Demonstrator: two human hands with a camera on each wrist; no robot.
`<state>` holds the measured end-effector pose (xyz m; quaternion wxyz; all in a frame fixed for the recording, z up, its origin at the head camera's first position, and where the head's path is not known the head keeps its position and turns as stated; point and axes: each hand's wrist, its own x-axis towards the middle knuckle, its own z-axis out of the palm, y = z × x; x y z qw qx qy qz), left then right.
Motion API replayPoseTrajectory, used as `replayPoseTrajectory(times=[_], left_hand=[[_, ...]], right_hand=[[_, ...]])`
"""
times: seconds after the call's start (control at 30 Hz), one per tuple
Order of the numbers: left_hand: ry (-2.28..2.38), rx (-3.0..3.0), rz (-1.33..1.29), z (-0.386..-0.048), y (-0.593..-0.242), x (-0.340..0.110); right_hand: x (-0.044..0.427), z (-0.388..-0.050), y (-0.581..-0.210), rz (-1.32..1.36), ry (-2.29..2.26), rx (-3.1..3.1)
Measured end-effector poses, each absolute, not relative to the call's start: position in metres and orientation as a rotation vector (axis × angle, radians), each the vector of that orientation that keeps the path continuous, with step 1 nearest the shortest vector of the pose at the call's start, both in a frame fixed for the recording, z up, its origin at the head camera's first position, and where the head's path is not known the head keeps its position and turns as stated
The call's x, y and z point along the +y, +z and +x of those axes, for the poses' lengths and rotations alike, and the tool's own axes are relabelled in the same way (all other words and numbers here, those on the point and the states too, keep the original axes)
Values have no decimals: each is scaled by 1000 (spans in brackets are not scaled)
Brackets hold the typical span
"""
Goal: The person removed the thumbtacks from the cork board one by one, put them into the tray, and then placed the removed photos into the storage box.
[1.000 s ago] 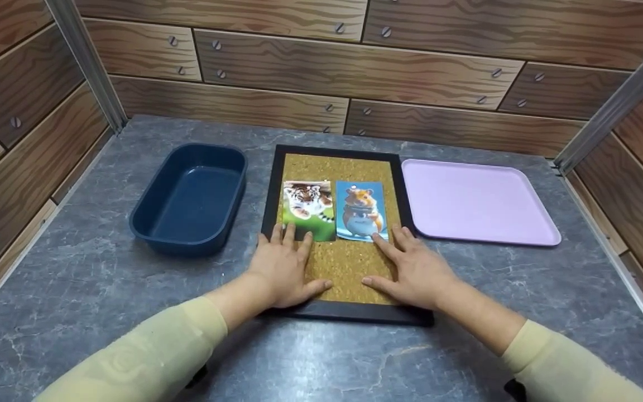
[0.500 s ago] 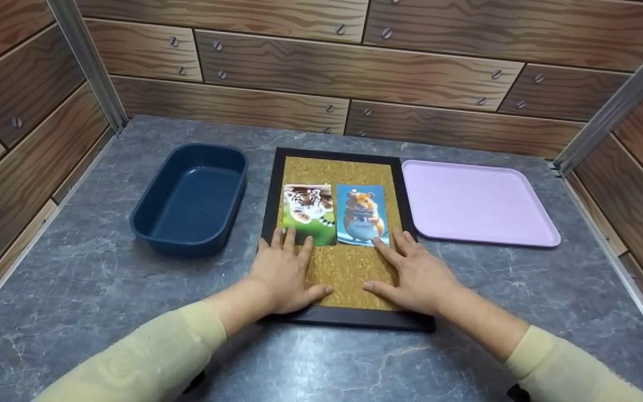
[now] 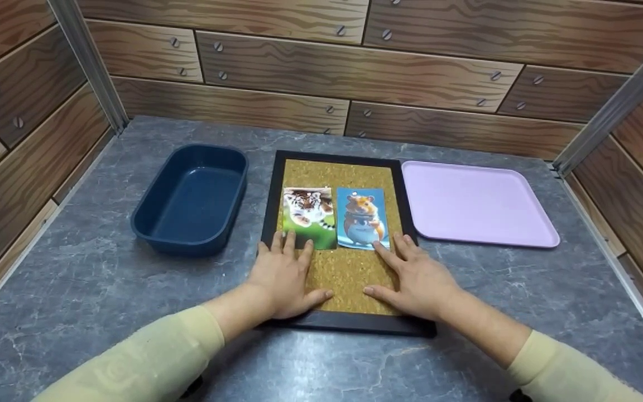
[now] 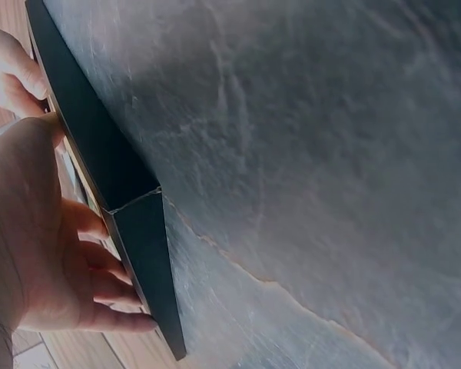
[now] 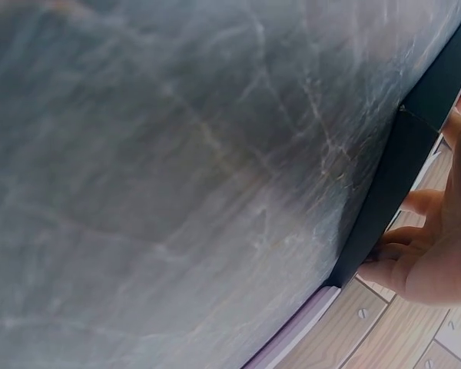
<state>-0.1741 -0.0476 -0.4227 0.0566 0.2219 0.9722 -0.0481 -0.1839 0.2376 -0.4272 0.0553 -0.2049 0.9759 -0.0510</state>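
Observation:
A cork board [image 3: 344, 279] in a black frame lies flat on the table. Side by side on its cork are a tiger picture [image 3: 310, 215] and a hamster picture [image 3: 363, 218], each with a small pale spot near the top that looks like a pin. My left hand [image 3: 282, 276] rests on the board's left side with fingers spread, fingertips at the tiger picture's lower edge. On the right side my right hand [image 3: 419, 279] lies likewise, its index finger at the hamster picture's lower corner. Both wrist views show straight fingers over the frame edge [image 4: 146, 254].
To the left stands a deep blue plastic bin [image 3: 190, 201] with nothing visible inside. A flat lilac tray [image 3: 480, 204] lies close against the board's right edge. Wood-patterned panels [image 3: 277, 61] wall the grey marbled table [image 3: 76, 290] at the back and sides.
The cork board and both pictures have slid slightly toward me, with both hands resting on it. The bin and tray have stayed in place.

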Motion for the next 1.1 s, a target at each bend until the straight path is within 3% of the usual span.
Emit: replayPoseTrajectory(times=[1.1], left_hand=[[-162,2974,686,-167,-425,-48]], right_hand=[[238,-178,-427,-630,-150,2976]])
